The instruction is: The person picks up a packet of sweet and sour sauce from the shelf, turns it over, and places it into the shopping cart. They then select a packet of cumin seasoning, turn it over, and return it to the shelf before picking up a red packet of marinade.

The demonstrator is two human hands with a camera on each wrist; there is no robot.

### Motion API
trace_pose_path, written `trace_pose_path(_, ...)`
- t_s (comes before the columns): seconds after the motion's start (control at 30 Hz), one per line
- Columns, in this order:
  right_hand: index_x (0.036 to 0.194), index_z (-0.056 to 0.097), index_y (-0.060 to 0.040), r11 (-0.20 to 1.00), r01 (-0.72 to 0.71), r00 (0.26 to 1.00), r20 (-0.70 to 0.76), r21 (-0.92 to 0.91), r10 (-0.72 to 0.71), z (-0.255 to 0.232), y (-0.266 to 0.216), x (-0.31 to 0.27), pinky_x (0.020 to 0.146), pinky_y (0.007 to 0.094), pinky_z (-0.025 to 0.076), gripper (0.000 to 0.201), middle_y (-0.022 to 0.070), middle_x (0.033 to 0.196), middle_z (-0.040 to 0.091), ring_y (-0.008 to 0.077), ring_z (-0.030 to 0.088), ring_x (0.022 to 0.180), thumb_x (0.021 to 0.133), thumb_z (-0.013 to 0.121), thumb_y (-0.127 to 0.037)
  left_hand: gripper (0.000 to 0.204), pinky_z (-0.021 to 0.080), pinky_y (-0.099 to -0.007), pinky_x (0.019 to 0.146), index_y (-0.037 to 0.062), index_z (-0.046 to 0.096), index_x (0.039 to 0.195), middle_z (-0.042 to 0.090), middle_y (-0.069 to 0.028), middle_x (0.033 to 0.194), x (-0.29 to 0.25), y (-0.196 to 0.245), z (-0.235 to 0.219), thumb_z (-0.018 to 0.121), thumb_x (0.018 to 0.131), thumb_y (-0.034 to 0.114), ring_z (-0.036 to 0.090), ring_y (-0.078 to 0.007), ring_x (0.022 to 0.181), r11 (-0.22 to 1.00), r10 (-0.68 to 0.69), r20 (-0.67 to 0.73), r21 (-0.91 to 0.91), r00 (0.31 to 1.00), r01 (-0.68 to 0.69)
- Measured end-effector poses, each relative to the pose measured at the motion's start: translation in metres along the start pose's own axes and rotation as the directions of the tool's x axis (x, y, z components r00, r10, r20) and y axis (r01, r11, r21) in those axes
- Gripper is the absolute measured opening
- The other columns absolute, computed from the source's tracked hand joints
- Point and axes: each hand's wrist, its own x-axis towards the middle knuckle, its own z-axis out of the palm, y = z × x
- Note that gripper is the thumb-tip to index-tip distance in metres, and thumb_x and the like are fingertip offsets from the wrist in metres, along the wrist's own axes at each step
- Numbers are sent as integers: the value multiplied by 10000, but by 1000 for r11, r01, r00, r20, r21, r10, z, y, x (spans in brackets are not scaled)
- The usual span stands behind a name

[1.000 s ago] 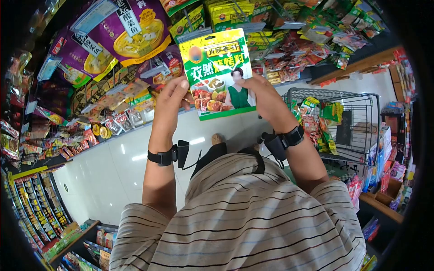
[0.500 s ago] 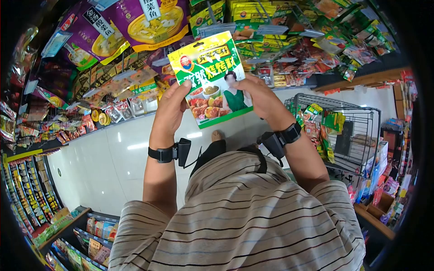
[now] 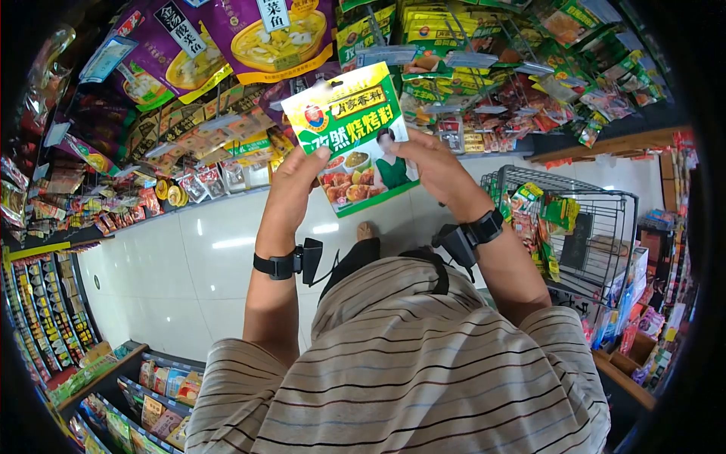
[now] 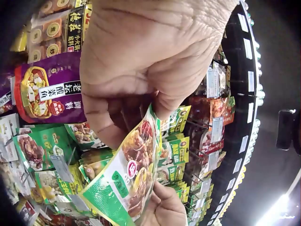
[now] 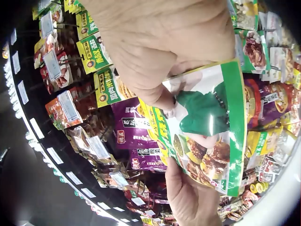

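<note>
A green, yellow and white seasoning packet (image 3: 359, 178) is held up in front of the chest, its printed front facing the head camera. My left hand (image 3: 291, 181) pinches its left edge, thumb on the front and fingers behind. On the opposite edge my right hand (image 3: 439, 170) grips it the same way, thumb over the printed figure in a green apron. Seen from the left wrist, the packet (image 4: 136, 172) bows slightly between both hands. The right wrist view shows its food picture and green bottom band, with the left hand (image 5: 190, 197) at the far edge.
Ahead hang rows of packets, including large purple pouches (image 3: 280, 41) and green-yellow packets (image 3: 435, 34). A wire shopping cart (image 3: 605, 227) with several packets in it stands to the right. Lower shelves (image 3: 151, 393) are behind at left. Pale tiled floor (image 3: 181, 257) lies between.
The packet has tilted, its right side rising relative to the left, and dropped slightly in view. Both hands keep hold of it. The shelf goods ahead have shifted rightward in the head view.
</note>
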Motion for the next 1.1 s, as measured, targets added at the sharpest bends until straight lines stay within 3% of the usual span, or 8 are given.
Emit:
trace_pose_path(0.13, 1178, 650, -10, 1000, -1, 1000, 4, 5, 1, 6, 2, 3, 840, 239, 491, 301, 22, 1072, 676, 90, 626, 955, 925, 646, -173, 310, 467, -263, 870, 73, 638, 1238, 680, 4, 1148, -2, 1, -4, 623, 976, 239, 611, -97, 1027, 997, -57, -15, 41, 998, 58)
trace_pose_path(0.17, 1175, 648, -9, 1000, 0, 1000, 3, 10, 0, 7, 3, 3, 839, 235, 486, 303, 20, 1071, 674, 88, 623, 950, 926, 645, -180, 301, 453, -217, 771, 84, 656, 1206, 683, 29, 1062, -2, -1, -2, 618, 983, 283, 595, -46, 912, 1000, -23, -33, 17, 999, 24)
trace_pose_path(0.37, 1134, 646, -19, 999, -21, 999, -47, 49, 24, 5, 8, 6, 813, 207, 465, 268, -1, 999, 654, 71, 592, 934, 932, 638, -194, 313, 460, -267, 884, 53, 644, 1213, 680, -16, 1164, 0, 1, -3, 635, 969, 249, 612, -108, 1033, 998, -49, -56, 36, 997, 51)
trace_pose_path(0.57, 1133, 639, -36, 994, -59, 998, -29, 92, 62, -29, 27, 16, 798, 261, 507, 228, 42, 1019, 670, 109, 630, 921, 980, 580, -196, 353, 445, -295, 934, 8, 594, 1250, 659, -42, 1174, 5, -5, -17, 608, 973, 227, 600, -143, 1071, 996, -53, -42, 70, 998, 56)
trace_pose_path(0.7, 1166, 607, -1, 997, -13, 1000, -19, 78, 15, -25, 10, 16, 892, 362, 539, 267, 142, 1102, 676, 236, 670, 1017, 1006, 517, -194, 350, 434, -244, 882, 45, 623, 1256, 654, 7, 1149, -5, 0, -22, 613, 977, 257, 581, -87, 1028, 996, -15, -133, 82, 991, 26)
trace_pose_path(0.9, 1204, 578, -12, 996, 76, 997, 12, 35, -77, -20, -7, 23, 903, 367, 534, 285, 148, 1132, 669, 242, 661, 1049, 1016, 510, -215, 351, 429, -230, 838, 81, 631, 1263, 663, 28, 1130, -12, 4, -38, 620, 975, 282, 586, -72, 994, 996, 26, -175, 87, 984, -11)
trace_pose_path(1.03, 1207, 562, -26, 993, 112, 993, -37, 27, -111, -24, -9, 31, 874, 352, 540, 298, 121, 1135, 645, 229, 663, 1026, 1003, 546, -242, 315, 429, -264, 942, 54, 628, 1226, 669, -17, 1166, -11, 8, -45, 624, 973, 241, 594, -106, 1069, 990, -19, -259, 130, 966, 54)
trace_pose_path(1.1, 1208, 559, -30, 994, 106, 992, -72, 3, -106, -25, -17, 31, 872, 350, 538, 295, 119, 1143, 645, 226, 659, 1036, 1000, 544, -239, 327, 427, -264, 951, 60, 626, 1239, 669, -15, 1171, -9, 9, -43, 623, 976, 253, 593, -108, 1074, 995, 28, -211, 97, 977, -7)
